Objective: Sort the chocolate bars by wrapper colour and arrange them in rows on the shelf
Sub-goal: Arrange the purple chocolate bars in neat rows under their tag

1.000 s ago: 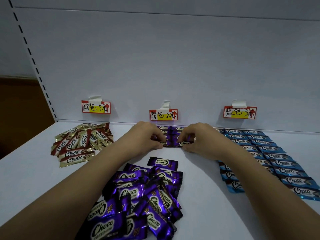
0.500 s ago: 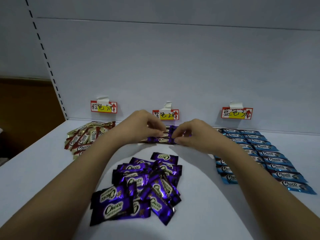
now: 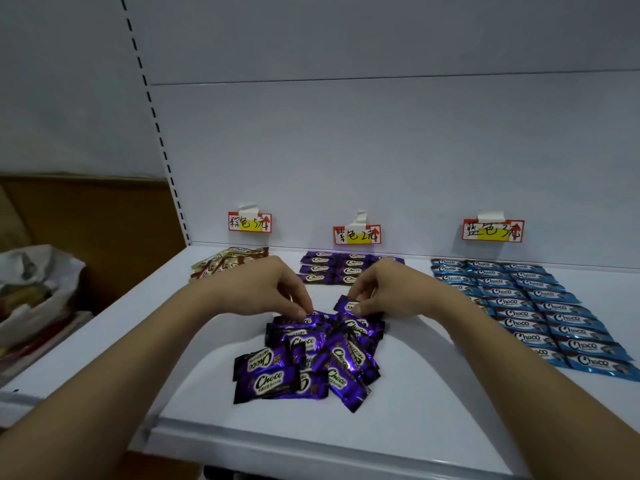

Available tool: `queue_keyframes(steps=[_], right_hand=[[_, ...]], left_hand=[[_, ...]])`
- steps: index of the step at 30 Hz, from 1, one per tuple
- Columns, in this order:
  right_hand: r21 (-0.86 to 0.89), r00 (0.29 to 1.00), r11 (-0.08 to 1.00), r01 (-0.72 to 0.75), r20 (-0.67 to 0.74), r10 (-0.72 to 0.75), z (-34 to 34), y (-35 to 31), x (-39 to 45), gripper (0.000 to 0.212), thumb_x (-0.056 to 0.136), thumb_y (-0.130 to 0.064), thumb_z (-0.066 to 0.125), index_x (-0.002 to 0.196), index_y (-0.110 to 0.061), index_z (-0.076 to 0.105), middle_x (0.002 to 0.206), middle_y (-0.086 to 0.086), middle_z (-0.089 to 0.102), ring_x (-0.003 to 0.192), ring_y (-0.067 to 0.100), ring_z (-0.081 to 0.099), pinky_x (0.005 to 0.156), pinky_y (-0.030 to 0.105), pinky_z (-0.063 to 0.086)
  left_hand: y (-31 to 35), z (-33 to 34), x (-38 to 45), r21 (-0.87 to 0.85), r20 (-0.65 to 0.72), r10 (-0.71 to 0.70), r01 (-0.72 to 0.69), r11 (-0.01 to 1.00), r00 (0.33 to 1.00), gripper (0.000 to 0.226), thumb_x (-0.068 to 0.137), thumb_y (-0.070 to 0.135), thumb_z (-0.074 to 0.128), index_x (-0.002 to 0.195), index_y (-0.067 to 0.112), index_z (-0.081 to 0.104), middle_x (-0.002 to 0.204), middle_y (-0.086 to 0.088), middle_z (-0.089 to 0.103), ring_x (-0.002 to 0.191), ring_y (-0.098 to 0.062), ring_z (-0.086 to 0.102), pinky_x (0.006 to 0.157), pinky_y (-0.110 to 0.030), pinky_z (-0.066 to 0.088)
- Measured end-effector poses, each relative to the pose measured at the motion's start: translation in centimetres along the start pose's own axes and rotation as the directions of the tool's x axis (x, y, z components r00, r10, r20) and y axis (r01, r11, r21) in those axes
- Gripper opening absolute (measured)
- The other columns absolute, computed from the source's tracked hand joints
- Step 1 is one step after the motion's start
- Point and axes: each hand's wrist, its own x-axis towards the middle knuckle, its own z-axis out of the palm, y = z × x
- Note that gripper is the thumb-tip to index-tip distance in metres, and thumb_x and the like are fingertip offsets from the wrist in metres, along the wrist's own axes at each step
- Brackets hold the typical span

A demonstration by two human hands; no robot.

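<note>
A loose pile of purple chocolate bars [image 3: 311,358] lies in the middle of the white shelf [image 3: 433,410]. My left hand [image 3: 266,289] reaches down with its fingertips on a bar at the pile's far edge. My right hand [image 3: 388,292] pinches one purple bar [image 3: 346,304] at the pile's far right. Behind the hands, purple bars [image 3: 332,270] lie in neat rows under the middle label [image 3: 356,234]. Blue bars [image 3: 530,306] fill tidy rows at the right. Gold-and-red bars [image 3: 225,263] sit heaped at the back left.
Three price labels hang on the back panel, the left one [image 3: 250,222] and the right one [image 3: 493,230] flanking the middle. A white plastic bag [image 3: 38,289] with goods sits off the shelf's left side. The shelf's front edge [image 3: 311,448] runs below the pile.
Both hands have drawn back from the arranged purple rows to the far edge of the loose pile. The right hand has taken hold of a bar. The view shifted left.
</note>
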Motion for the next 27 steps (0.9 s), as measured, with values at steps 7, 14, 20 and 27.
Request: queue_keyframes(steps=[7,14,20,27], right_hand=[[0.429,0.993,0.898,-0.102,-0.015,0.12,-0.5,-0.1,-0.3,0.009,0.084,-0.012,0.074,0.087,-0.004,0.07,0.08,0.009,0.071,0.069,0.016,0.065,0.059,0.024,0.053],[0.65,0.981,0.741,-0.166,0.031,0.192,-0.9,-0.4,-0.3,0.012,0.088,-0.002,0.066,0.079,-0.004,0.059,0.077,0.016,0.068,0.067,0.022,0.068,0.065,0.027,0.058],[0.67,0.981,0.724,-0.167,0.037,0.191,-1.0,-0.4,-0.5,0.029,0.083,0.009,0.066,0.105,-0.01,0.065,0.089,0.024,0.069,0.067,0.028,0.07,0.067,0.032,0.06],[0.064,0.982,0.984,-0.164,-0.081,0.169,-1.1,0.1,-0.1,0.011,0.079,-0.02,0.078,0.086,-0.017,0.07,0.087,-0.001,0.071,0.074,0.01,0.065,0.06,0.016,0.052]], left_hand=[[0.0,0.4,0.7,0.026,0.055,-0.038,0.036,0.999,0.998,0.008,0.087,0.023,0.069,0.091,0.03,0.072,0.094,0.012,0.071,0.088,-0.004,0.063,0.083,-0.026,0.052],[-0.8,-0.5,1.3,-0.063,-0.102,-0.015,0.008,0.998,0.995,0.007,0.092,0.018,0.062,0.093,0.023,0.066,0.088,0.009,0.068,0.073,0.008,0.059,0.064,-0.004,0.041],[-1.9,-0.8,3.4,-0.26,-0.337,-0.058,-0.033,0.965,0.94,0.005,0.091,0.02,0.064,0.091,0.024,0.066,0.09,0.004,0.07,0.086,-0.031,0.065,0.07,-0.046,0.054],[-2.8,0.3,4.9,-0.266,-0.233,-0.044,-0.021,0.964,0.971,0.011,0.086,0.014,0.07,0.089,0.024,0.074,0.087,0.005,0.072,0.077,-0.01,0.067,0.07,-0.027,0.057]])
